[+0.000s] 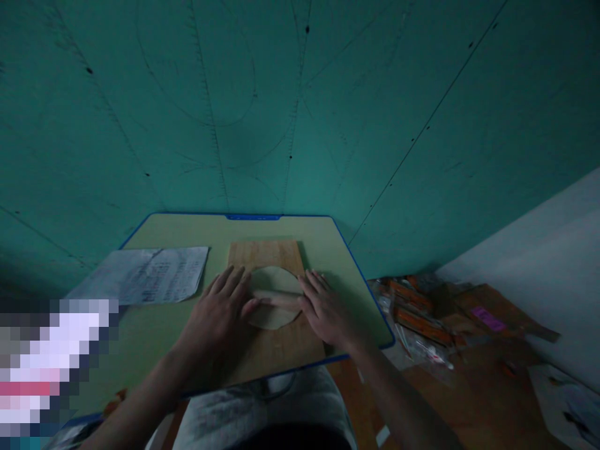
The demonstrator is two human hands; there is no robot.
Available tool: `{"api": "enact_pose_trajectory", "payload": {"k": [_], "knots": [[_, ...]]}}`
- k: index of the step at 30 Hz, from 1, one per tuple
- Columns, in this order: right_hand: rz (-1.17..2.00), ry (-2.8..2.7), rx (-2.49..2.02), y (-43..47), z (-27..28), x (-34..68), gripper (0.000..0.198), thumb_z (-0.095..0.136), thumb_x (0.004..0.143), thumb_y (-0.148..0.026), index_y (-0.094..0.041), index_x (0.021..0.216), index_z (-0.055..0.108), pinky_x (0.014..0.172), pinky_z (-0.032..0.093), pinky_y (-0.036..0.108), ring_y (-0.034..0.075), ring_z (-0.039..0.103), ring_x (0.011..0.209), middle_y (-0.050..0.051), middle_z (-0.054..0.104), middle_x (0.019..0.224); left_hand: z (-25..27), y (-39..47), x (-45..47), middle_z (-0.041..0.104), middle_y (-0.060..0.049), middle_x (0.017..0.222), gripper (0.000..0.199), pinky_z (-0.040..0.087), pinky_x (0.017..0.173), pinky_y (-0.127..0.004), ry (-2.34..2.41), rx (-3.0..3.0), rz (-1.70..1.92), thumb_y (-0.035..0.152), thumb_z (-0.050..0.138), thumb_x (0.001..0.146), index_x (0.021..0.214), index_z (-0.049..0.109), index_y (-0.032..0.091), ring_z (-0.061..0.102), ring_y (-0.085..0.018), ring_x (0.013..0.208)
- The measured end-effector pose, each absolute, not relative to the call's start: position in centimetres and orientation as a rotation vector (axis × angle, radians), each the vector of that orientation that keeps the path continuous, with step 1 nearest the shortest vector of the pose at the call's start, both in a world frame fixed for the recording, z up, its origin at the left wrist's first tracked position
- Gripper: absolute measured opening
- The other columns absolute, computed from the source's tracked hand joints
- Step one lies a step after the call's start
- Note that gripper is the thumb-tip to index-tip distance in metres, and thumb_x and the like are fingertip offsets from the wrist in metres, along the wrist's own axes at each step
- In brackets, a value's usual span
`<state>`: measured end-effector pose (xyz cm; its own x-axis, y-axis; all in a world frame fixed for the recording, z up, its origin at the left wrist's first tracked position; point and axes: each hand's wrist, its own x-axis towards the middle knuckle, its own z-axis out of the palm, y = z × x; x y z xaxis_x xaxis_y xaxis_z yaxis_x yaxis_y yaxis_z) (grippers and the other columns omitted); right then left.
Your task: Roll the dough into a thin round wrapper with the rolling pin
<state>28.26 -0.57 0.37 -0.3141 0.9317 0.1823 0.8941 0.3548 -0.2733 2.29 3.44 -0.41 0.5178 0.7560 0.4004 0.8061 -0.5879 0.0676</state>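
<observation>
A round, flat sheet of pale dough point(272, 278) lies on a wooden board point(265, 251). Across its middle rests a slim wooden rolling pin point(276, 299). My left hand point(225, 303) covers the pin's left end, its thumb on the near side and its fingers reaching over the far side. At the other end my right hand point(323, 306) holds the pin in the same way, fingers forward. Both palms hide the ends of the pin. The dough's left and right edges are partly behind my fingers.
The board stands on a pale table point(187, 228) with a blue rim, against a green wall point(253, 125). A printed sheet point(159, 275) lies at the left. Plastic-wrapped items point(417, 312) and cardboard point(501, 306) are on the floor at right.
</observation>
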Motion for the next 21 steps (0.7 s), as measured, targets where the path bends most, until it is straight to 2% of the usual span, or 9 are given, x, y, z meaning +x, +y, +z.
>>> {"api": "enact_pose_trajectory", "payload": {"k": [4, 9, 13, 18, 21], "knots": [[0.155, -2.344, -1.517, -5.4, 0.5, 27.4, 0.058, 0.038, 0.103, -0.031, -0.006, 0.155, 0.033, 0.122, 0.030, 0.051, 0.027, 0.022, 0.153, 0.018, 0.031, 0.162, -0.2, 1.4, 0.5, 0.053, -0.017, 0.148, 0.058, 0.048, 0.108, -0.051, -1.265, -2.687, -0.633, 0.050, 0.034, 0.102, 0.145, 0.048, 0.013, 0.038, -0.035, 0.145], [0.237, -2.249, -1.575, -1.3, 0.9, 28.4, 0.050, 0.034, 0.103, -0.028, -0.012, 0.148, 0.047, 0.119, 0.036, 0.049, 0.026, 0.039, 0.146, 0.017, 0.047, 0.154, 0.5, 4.3, 1.4, 0.064, -0.015, 0.134, 0.058, 0.048, 0.106, -0.051, -1.271, -2.740, -0.578, 0.054, 0.029, 0.103, 0.133, 0.060, 0.015, 0.054, -0.032, 0.131], [0.205, -2.191, -1.661, 1.4, 0.4, 28.6, 0.049, 0.033, 0.104, -0.030, -0.011, 0.144, 0.052, 0.118, 0.036, 0.053, 0.029, 0.040, 0.145, 0.019, 0.049, 0.151, 0.4, 5.2, 2.7, 0.062, -0.018, 0.138, 0.060, 0.047, 0.107, -0.053, -1.361, -2.705, -0.595, 0.053, 0.030, 0.103, 0.137, 0.055, 0.011, 0.051, -0.034, 0.133], [0.125, -2.218, -1.648, -5.3, -0.1, 26.5, 0.059, 0.040, 0.103, -0.034, -0.006, 0.154, 0.035, 0.118, 0.036, 0.054, 0.033, 0.030, 0.150, 0.023, 0.031, 0.161, 0.4, 1.6, 1.0, 0.055, -0.016, 0.146, 0.052, 0.047, 0.108, -0.052, -1.295, -2.724, -0.650, 0.046, 0.040, 0.101, 0.143, 0.050, 0.016, 0.040, -0.034, 0.143], [0.158, -2.231, -1.681, -7.3, 0.4, 25.8, 0.061, 0.039, 0.104, -0.036, -0.004, 0.155, 0.032, 0.118, 0.038, 0.051, 0.032, 0.031, 0.150, 0.023, 0.029, 0.162, 0.9, 1.6, 0.4, 0.061, -0.014, 0.138, 0.044, 0.045, 0.108, -0.053, -1.244, -2.742, -0.671, 0.044, 0.041, 0.101, 0.133, 0.059, 0.019, 0.048, -0.033, 0.135]]}}
